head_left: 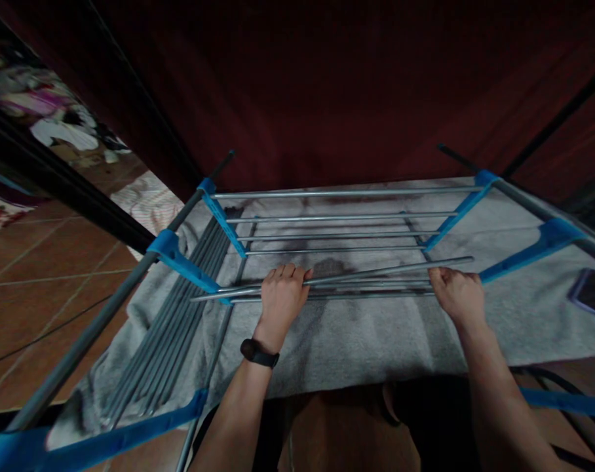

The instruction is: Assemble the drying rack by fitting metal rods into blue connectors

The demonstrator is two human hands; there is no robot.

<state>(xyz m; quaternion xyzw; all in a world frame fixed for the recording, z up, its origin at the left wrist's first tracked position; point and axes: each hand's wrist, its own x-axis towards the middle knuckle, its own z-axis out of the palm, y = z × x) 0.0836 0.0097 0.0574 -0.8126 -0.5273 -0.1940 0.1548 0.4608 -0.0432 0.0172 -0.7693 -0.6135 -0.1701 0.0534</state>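
Observation:
A rack frame of grey metal tubes and blue plastic brackets [179,262] stands around my arms, with metal crossbars [346,193] between its sides. My left hand [284,292], a black band on its wrist, is closed around a loose metal rod [376,270]. This rod lies slightly slanted over the nearer crossbars, its left end past the left bracket. Near the right bracket [523,252], my right hand [459,295] is closed with the thumb side by the rod's right part. Its curled fingers hide whether it grips this rod or the crossbar just below.
Several loose metal rods [174,321] lie in a bundle on the grey blanket [366,341] at left. A phone [592,293] rests at the right edge. Dark red panels [327,98] rise behind the rack. Clothes [61,124] are heaped at far left on tiled floor [46,275].

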